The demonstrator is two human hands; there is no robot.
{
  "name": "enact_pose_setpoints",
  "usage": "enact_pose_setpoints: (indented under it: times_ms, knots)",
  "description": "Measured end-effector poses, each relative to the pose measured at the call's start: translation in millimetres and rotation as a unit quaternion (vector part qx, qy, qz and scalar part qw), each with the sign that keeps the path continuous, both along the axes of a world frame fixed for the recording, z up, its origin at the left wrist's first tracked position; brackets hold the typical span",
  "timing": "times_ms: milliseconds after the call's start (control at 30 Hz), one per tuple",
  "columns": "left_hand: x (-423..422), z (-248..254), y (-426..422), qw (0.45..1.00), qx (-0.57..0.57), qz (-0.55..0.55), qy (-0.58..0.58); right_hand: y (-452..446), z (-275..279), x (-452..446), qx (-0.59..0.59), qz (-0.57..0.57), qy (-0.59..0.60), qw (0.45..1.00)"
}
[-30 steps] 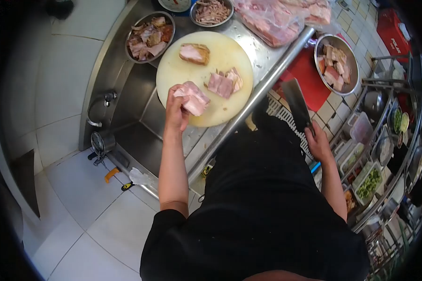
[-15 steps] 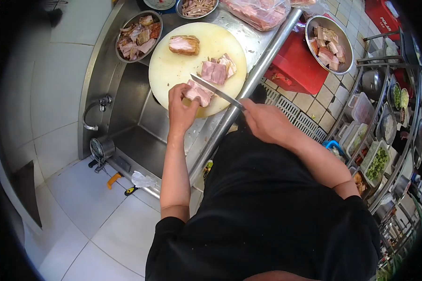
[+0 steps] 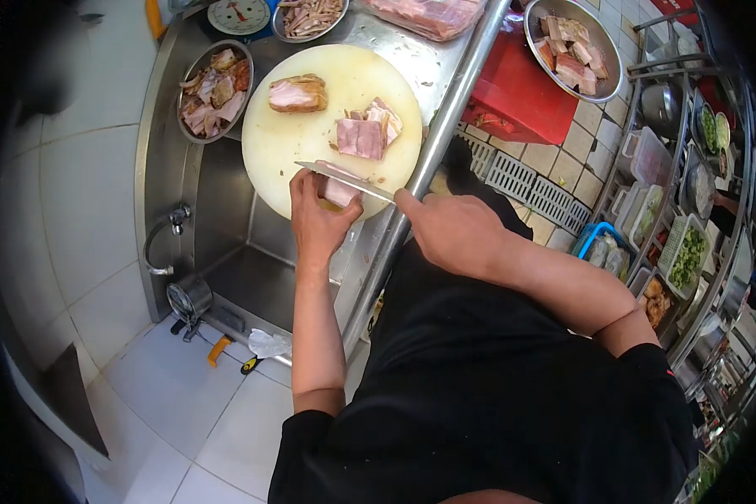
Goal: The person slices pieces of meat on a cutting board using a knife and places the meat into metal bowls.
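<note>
My left hand (image 3: 321,220) grips a pale pink piece of meat (image 3: 338,192) at the near edge of the round white cutting board (image 3: 269,151). In my right hand (image 3: 445,228) is the handle of a cleaver (image 3: 349,179), seen nearly edge-on, its blade lying across the top of that piece. Just beyond the blade rest some flat meat slices (image 3: 363,138), partly overlapping. A browned block of meat (image 3: 297,93) sits farther back on the board. The contact between blade and meat is partly hidden by my fingers.
A metal bowl of meat pieces (image 3: 215,91) stands left of the board, a bowl of strips (image 3: 309,17) behind it. Bagged meat (image 3: 428,13) lies at the back. Another meat bowl (image 3: 573,50) sits on a red box (image 3: 521,84). The sink (image 3: 235,202) is at left.
My right hand has brought the cleaver from the right side over to the board and onto the meat. My left hand has lowered its piece onto the board. The camera view has shifted.
</note>
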State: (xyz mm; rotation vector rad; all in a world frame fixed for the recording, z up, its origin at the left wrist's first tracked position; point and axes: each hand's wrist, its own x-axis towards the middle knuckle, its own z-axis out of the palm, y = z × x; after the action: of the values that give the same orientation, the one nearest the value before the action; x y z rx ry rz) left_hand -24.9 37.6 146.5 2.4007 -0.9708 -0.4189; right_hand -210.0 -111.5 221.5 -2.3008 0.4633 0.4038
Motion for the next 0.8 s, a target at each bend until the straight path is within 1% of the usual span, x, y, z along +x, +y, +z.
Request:
enact_pose_setpoints:
  times_ms: [100,167,300,367,500,633,700,800]
  knots:
    - [-1,4,-1,1.000,0.006,0.000,0.014,1,-3,-1,-0.006,0.002,-0.007,1.000]
    - [0,2,-1,1.000,0.012,0.000,0.013,1,-4,-1,-0.002,-0.001,-0.038,0.999]
    - [1,1,1,1.000,0.017,-0.001,0.008,-2,-3,4,0.024,-0.001,-0.012,1.000]
    - [0,1,1,1.000,0.014,-0.001,0.022,-1,-7,4,0.027,0.000,-0.034,0.999]
    - [1,4,-2,0.999,0.015,0.003,0.042,-3,-5,11,0.042,-0.006,-0.031,0.999]
    - [4,1,1,0.999,0.034,-0.015,0.024,-4,-4,25,0.067,-0.011,-0.027,0.997]
    - [4,0,-1,0.999,0.005,-0.002,0.033,-6,-5,34,0.075,-0.019,-0.019,0.997]
    - [5,-3,0,1.000,-0.001,-0.003,0.028,-5,-8,38,0.079,-0.025,-0.018,0.996]
